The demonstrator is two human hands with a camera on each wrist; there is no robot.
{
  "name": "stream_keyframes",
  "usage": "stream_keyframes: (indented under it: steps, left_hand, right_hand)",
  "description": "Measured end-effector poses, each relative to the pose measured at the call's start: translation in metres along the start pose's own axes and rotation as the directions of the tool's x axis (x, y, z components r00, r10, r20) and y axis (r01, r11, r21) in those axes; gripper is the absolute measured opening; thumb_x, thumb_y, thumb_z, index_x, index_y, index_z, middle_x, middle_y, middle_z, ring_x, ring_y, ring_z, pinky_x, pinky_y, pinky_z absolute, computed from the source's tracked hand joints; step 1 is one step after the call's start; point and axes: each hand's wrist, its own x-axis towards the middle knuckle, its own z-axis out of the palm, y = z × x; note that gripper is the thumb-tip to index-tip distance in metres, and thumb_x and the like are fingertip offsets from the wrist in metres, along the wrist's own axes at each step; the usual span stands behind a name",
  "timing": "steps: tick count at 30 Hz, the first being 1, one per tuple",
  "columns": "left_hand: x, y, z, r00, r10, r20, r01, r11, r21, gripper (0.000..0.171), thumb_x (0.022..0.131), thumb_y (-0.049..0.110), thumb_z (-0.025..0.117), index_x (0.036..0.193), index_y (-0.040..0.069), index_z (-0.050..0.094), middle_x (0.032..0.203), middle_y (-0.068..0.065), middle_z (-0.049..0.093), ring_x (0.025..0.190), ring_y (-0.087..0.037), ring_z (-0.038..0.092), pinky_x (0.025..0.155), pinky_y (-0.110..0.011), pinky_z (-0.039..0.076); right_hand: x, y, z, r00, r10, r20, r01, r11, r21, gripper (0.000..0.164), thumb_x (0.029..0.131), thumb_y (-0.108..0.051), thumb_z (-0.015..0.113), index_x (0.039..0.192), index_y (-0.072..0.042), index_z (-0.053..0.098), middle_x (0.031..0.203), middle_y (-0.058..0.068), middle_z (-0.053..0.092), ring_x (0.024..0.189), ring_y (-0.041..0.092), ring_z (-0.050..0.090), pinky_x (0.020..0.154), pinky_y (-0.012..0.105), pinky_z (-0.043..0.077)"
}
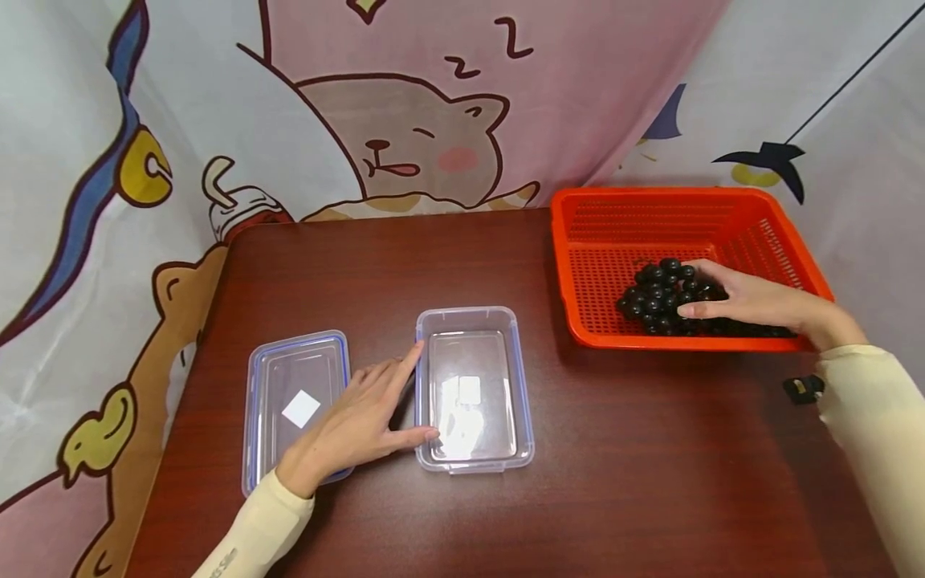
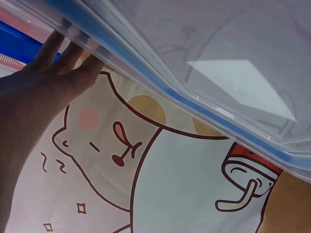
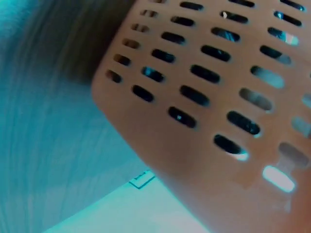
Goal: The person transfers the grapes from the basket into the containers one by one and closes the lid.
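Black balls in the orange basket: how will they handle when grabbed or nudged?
The black balls look round and glossy, so they probably roll and may slip from fingers. Heaped loosely in the orange basket under the right hand, neighbours would likely shift when one is lifted. The basket walls should contain them; they look small, probably light.

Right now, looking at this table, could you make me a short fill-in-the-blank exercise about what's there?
1. The right hand reaches into the ____ basket.
2. The small round balls heaped in the basket are ____ in colour.
3. The left hand touches the clear box, which holds ____ balls.
4. The lid lies on the box's ____ side as the head view shows it.

Missing words: orange; black; no; left
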Motion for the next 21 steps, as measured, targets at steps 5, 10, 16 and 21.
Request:
stream_keyframes:
  steps: [5,10,16,21]
  left_hand:
    - [-0.0007,0.0009,-0.0001,1.000,-0.004,-0.004,0.004,1.000,0.000,0.113,0.087,0.080,0.056,0.167,0.022,0.002,0.153,-0.009,0.050,0.140,-0.025,0.048,0.111,-0.060,0.036]
    - [-0.0017,0.0015,-0.0016,1.000,0.000,-0.016,0.000,1.000,0.004,0.113,0.087,0.080,0.057,0.167,0.019,0.005,0.154,-0.009,0.049,0.140,-0.026,0.047,0.110,-0.061,0.037]
    - [-0.0006,0.0016,-0.0007,1.000,0.003,-0.015,-0.003,1.000,0.003,0.113,0.087,0.079,0.057,0.167,0.019,0.005,0.156,-0.009,0.047,0.142,-0.027,0.046,0.111,-0.061,0.036]
    - [-0.0003,0.0018,0.0002,1.000,-0.001,-0.006,0.001,1.000,-0.005,0.113,0.087,0.079,0.057,0.167,0.018,0.004,0.156,-0.010,0.047,0.142,-0.027,0.046,0.112,-0.060,0.035]
  right_hand:
    - [0.0036,-0.0038,0.0011,0.997,-0.066,0.038,0.066,0.998,-0.012,0.090,0.092,-0.037,0.072,0.160,-0.020,0.015,0.151,0.022,0.036,0.130,0.045,0.040,0.095,0.078,0.038]
    - [0.0051,-0.0042,-0.0007,0.993,-0.093,0.067,0.093,0.996,-0.006,0.095,0.089,-0.036,0.076,0.159,-0.018,0.013,0.147,0.018,0.040,0.128,0.039,0.041,0.095,0.073,0.042]
    - [0.0039,0.0007,-0.0045,0.990,-0.104,0.100,0.108,0.994,-0.032,0.105,0.088,-0.034,0.077,0.162,-0.010,0.007,0.155,0.024,0.028,0.134,0.045,0.034,0.097,0.080,0.033]
    - [0.0058,0.0023,-0.0051,0.990,-0.087,0.114,0.091,0.996,-0.024,0.110,0.087,-0.033,0.080,0.163,-0.006,0.005,0.160,0.027,0.022,0.138,0.048,0.030,0.100,0.082,0.028]
